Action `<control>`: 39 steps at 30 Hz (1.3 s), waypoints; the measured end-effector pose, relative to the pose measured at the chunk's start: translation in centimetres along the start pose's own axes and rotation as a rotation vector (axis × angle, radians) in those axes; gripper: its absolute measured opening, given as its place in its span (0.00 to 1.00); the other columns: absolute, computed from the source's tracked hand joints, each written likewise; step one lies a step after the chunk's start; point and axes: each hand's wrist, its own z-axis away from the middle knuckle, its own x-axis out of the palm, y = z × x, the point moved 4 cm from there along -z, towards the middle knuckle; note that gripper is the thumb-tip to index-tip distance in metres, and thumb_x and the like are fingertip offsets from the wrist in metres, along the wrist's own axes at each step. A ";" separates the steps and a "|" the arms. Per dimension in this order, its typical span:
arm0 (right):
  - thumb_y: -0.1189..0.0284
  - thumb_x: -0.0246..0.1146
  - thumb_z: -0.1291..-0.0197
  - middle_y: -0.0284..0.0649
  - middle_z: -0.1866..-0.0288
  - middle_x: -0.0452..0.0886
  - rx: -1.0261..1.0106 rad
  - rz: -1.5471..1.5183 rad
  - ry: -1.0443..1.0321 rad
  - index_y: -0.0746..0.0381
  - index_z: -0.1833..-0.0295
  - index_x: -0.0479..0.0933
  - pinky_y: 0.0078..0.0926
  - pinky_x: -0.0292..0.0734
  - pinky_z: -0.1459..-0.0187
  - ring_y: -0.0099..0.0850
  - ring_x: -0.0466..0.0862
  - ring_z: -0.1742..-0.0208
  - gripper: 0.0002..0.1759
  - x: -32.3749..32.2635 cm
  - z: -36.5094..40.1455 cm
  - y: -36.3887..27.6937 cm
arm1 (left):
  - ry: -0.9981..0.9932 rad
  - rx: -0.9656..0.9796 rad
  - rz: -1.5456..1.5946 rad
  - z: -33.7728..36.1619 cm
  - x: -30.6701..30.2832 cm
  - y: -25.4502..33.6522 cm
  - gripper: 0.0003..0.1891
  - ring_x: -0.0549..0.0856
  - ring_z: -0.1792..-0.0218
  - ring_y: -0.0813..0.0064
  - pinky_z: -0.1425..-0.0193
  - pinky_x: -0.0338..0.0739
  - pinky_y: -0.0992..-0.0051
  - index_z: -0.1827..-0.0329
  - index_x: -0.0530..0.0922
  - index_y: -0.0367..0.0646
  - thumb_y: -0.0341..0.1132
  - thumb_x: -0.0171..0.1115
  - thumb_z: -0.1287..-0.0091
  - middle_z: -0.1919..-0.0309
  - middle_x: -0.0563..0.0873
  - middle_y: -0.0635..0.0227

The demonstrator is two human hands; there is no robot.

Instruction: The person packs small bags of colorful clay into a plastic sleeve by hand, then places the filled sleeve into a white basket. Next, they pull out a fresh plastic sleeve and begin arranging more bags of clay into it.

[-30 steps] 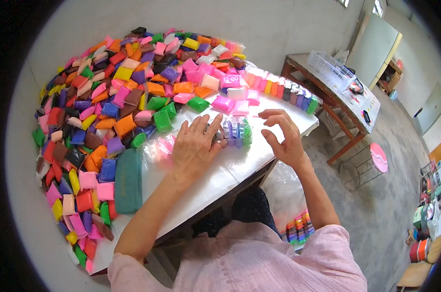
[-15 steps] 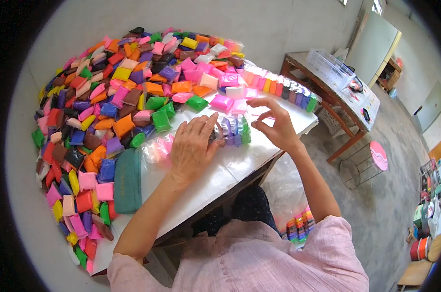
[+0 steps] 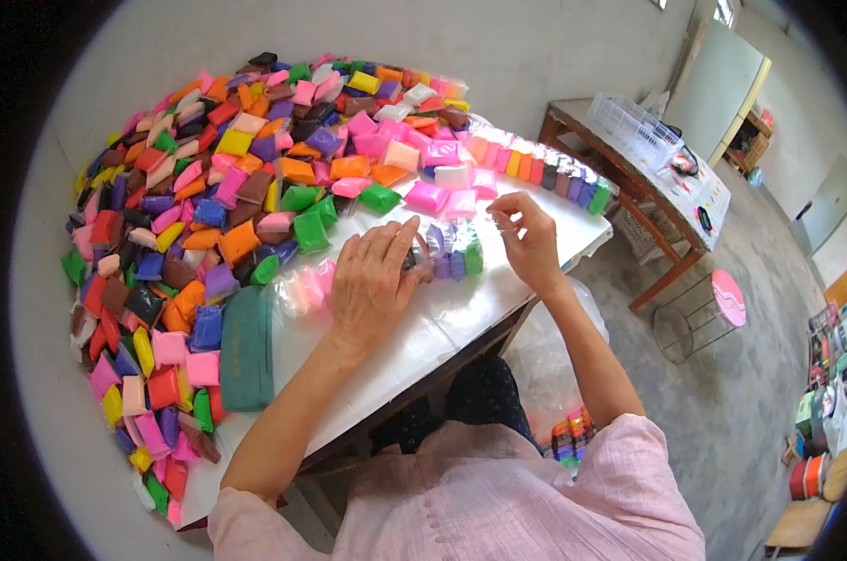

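While left hand [image 3: 372, 285] lies flat against packet row [image 3: 453, 252], right hand [image 3: 528, 245] pinches clear film [image 3: 500, 221] beside it.

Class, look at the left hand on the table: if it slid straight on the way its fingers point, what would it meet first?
Most likely the bright pink packet at the near edge of the heap, just beyond the left hand; the short packet row lies slightly to its right.

No text can be read: marks on the green pouch [image 3: 246, 348] beside the left hand [image 3: 372, 285] and the far table's sheet [image 3: 713, 198] are too small.
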 end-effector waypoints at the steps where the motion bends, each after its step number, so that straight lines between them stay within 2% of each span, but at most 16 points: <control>1: 0.88 0.62 0.48 0.42 0.53 0.83 0.019 -0.041 -0.031 0.63 0.51 0.78 0.30 0.81 0.57 0.35 0.84 0.55 0.18 -0.5 -0.1 -0.2 | -0.001 -0.003 0.013 0.0 0.0 0.0 0.36 0.80 0.42 0.56 0.34 0.71 0.58 0.29 0.71 0.44 0.39 0.71 0.42 0.43 0.81 0.58; 2: 0.88 0.61 0.50 0.43 0.48 0.82 0.039 -0.080 -0.062 0.62 0.48 0.78 0.32 0.81 0.52 0.37 0.84 0.50 0.22 -1.1 -0.2 -0.5 | 0.004 0.000 0.020 0.0 0.0 0.0 0.36 0.80 0.43 0.56 0.35 0.71 0.58 0.30 0.71 0.44 0.39 0.72 0.42 0.44 0.81 0.58; 5: 0.85 0.62 0.55 0.44 0.36 0.75 -0.145 -0.005 -0.173 0.58 0.41 0.77 0.41 0.72 0.36 0.43 0.76 0.37 0.30 -2.6 -1.0 -4.3 | 0.021 0.009 0.034 -0.2 -0.2 0.0 0.35 0.80 0.44 0.56 0.36 0.72 0.58 0.30 0.71 0.44 0.38 0.72 0.43 0.45 0.82 0.57; 8: 0.79 0.67 0.56 0.44 0.33 0.72 -0.243 0.231 -0.280 0.56 0.40 0.77 0.45 0.63 0.29 0.46 0.71 0.34 0.32 -2.4 -0.9 -7.5 | 0.034 0.009 0.035 -0.2 -0.2 0.1 0.34 0.81 0.45 0.55 0.37 0.72 0.58 0.31 0.72 0.44 0.38 0.71 0.43 0.45 0.82 0.57; 11: 0.74 0.70 0.57 0.43 0.35 0.73 -0.466 0.376 -0.266 0.55 0.43 0.79 0.46 0.64 0.31 0.45 0.72 0.36 0.29 -1.2 -0.5 -7.8 | 0.028 -0.010 0.046 -0.4 -0.2 0.0 0.34 0.81 0.45 0.55 0.37 0.72 0.59 0.31 0.72 0.44 0.39 0.71 0.42 0.45 0.82 0.57; 12: 0.76 0.74 0.58 0.39 0.43 0.78 -0.501 0.381 -0.219 0.55 0.47 0.83 0.43 0.72 0.41 0.41 0.77 0.44 0.26 -0.8 -0.4 -8.0 | 0.019 -0.024 0.063 -0.4 -0.2 0.0 0.33 0.81 0.45 0.55 0.37 0.72 0.59 0.31 0.72 0.44 0.39 0.71 0.42 0.45 0.83 0.57; 15: 0.76 0.72 0.57 0.35 0.56 0.79 -0.641 0.419 -0.163 0.57 0.54 0.83 0.39 0.74 0.52 0.36 0.78 0.56 0.19 0.1 0.3 -7.4 | 0.002 -0.055 0.083 -0.4 -0.3 0.0 0.32 0.81 0.43 0.58 0.36 0.71 0.58 0.32 0.73 0.41 0.40 0.69 0.40 0.45 0.83 0.57; 16: 0.74 0.67 0.56 0.32 0.63 0.76 -0.717 0.430 -0.089 0.58 0.57 0.80 0.35 0.74 0.54 0.32 0.78 0.60 0.16 0.0 0.4 -7.9 | -0.002 -0.064 0.085 -0.4 -0.3 -0.1 0.31 0.81 0.42 0.59 0.35 0.70 0.58 0.33 0.74 0.40 0.40 0.68 0.40 0.45 0.83 0.57; 19: 0.75 0.67 0.56 0.33 0.63 0.76 -0.757 0.438 -0.075 0.59 0.59 0.80 0.35 0.75 0.55 0.32 0.78 0.61 0.15 -0.1 0.6 -7.9 | 0.036 -0.047 0.065 -0.4 0.0 -0.2 0.31 0.81 0.46 0.55 0.38 0.72 0.60 0.32 0.73 0.42 0.39 0.69 0.40 0.46 0.84 0.56; 25: 0.77 0.69 0.57 0.33 0.64 0.76 -0.726 0.426 0.015 0.59 0.60 0.79 0.35 0.75 0.59 0.34 0.77 0.63 0.15 -1.5 0.0 -8.6 | 0.015 -0.147 0.071 -0.9 -0.1 -0.4 0.29 0.82 0.46 0.56 0.39 0.72 0.60 0.34 0.75 0.43 0.40 0.68 0.39 0.46 0.85 0.58; 26: 0.78 0.68 0.58 0.35 0.58 0.77 -0.647 0.397 -0.011 0.59 0.56 0.79 0.38 0.75 0.53 0.36 0.78 0.57 0.18 -1.6 0.1 -8.3 | 0.018 -0.138 0.064 -0.9 0.0 -0.5 0.28 0.82 0.46 0.56 0.39 0.72 0.60 0.34 0.76 0.43 0.40 0.68 0.38 0.46 0.85 0.59; 29: 0.79 0.67 0.57 0.38 0.49 0.77 -0.617 0.467 -0.086 0.58 0.51 0.78 0.42 0.72 0.45 0.39 0.78 0.49 0.22 -1.5 -0.9 -8.9 | 0.029 -0.121 0.041 -0.7 0.2 -0.6 0.28 0.82 0.47 0.57 0.39 0.73 0.61 0.34 0.76 0.44 0.41 0.68 0.38 0.46 0.85 0.59; 30: 0.80 0.65 0.55 0.40 0.42 0.74 -0.609 0.523 -0.171 0.58 0.47 0.76 0.46 0.69 0.40 0.40 0.76 0.44 0.25 -0.9 -0.9 -8.3 | 0.034 -0.118 0.035 -0.7 0.2 -0.6 0.28 0.82 0.47 0.58 0.40 0.73 0.61 0.34 0.76 0.44 0.41 0.68 0.38 0.46 0.85 0.59; 39: 0.74 0.67 0.50 0.34 0.58 0.78 -0.773 0.555 -0.107 0.61 0.60 0.80 0.39 0.73 0.45 0.31 0.78 0.55 0.10 1.1 -0.7 -6.5 | 0.048 -0.095 0.010 -0.6 0.5 -0.8 0.28 0.83 0.47 0.59 0.41 0.74 0.61 0.35 0.77 0.44 0.40 0.69 0.39 0.46 0.85 0.60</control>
